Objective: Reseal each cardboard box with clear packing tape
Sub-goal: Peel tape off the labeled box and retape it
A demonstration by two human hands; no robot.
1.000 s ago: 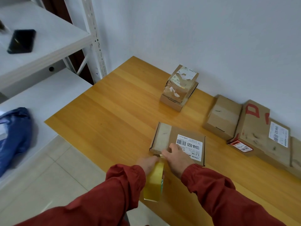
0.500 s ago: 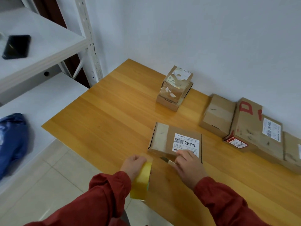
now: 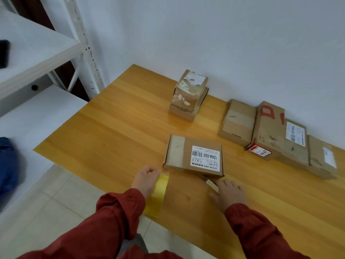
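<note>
With the left hand (image 3: 147,181) fingers grasping the tape roll (image 3: 157,197) and the right hand (image 3: 230,196) released on the tabletop (image 3: 112,137), steady the near box (image 3: 188,156), then tape squarely across its seam.

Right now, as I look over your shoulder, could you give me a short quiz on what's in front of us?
1. True or false: the left hand grips the tape roll.
2. Where does the labelled box lie? A, on top of another box. B, flat on the table. C, on the white shelf.
3. What colour are the sleeves?

Key: 1 true. 2 B. 3 red.
</note>
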